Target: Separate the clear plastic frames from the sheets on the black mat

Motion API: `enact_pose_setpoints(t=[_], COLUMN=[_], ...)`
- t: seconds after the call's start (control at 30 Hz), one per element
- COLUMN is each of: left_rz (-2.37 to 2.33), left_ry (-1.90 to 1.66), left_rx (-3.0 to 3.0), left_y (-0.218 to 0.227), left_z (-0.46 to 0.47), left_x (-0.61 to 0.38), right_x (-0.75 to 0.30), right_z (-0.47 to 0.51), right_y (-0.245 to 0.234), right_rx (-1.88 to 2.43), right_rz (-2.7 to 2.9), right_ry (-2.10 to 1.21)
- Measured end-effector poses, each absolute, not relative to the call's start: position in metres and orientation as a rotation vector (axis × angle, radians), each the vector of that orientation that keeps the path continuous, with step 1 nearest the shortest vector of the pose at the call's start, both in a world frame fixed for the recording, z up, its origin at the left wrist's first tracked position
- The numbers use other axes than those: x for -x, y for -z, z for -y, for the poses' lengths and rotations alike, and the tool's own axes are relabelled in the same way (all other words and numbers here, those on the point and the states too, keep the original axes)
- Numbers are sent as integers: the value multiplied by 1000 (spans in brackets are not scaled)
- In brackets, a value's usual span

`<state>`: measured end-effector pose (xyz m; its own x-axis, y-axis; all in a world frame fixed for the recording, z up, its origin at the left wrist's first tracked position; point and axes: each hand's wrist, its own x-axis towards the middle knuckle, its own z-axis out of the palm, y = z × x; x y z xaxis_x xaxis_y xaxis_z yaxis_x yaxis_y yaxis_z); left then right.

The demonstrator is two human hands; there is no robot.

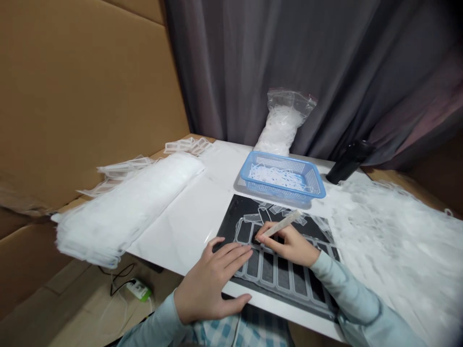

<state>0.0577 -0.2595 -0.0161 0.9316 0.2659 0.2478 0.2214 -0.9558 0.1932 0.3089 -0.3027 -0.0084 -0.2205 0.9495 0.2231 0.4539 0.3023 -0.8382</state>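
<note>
Carrying everything, one white tabletop (181, 231) holds a single drift of white plastic scraps (394, 260) at 3 o'clock, one thick stack of white sheets (126, 205) at 9 o'clock, and one black mat (235, 217) under the hands at 12 o'clock. On the mat lies one pale plastic frame sheet (275, 274) with at least six dark windows. Beyond sit one blue basket (278, 190), one zip bag of white strips (284, 123) and one black bottle (349, 161). The left hand (213, 282) lies open, pressing the sheet flat; the right hand (289, 243) grips one slim pale tool (280, 225), tip down at the sheet. Firm, spread fingers should stop the sheet creeping under the tip.
</note>
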Motion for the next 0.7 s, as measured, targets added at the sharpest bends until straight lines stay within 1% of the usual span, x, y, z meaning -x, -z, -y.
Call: enact_pose_setpoints(t=[0.3,0.37,0.47,0.5,0.57,0.7], left_rz=[-437,-466,-496,-500,-511,-533], left_ry=[-315,-341,-373,-374,-377,-386], left_rx=[-2874,-2835,-2774,-2758,-2733,-2711], left_y=[14,14,12,12,11,11], left_z=[260,261,263,264,264,265], left_x=[-59,-62,-66,-67,-68,-68], right_x=[-304,-301,-294,-292,-288,-299], right_z=[312,314,317,317,316,313], right_y=[5,8,11,12,12,7], right_rx=[1158,1119,1059,1049,1045,1141], right_rz=[2095,2257,2423,2421,2390,2256], right_ry=[-608,-387,128,240,358,431])
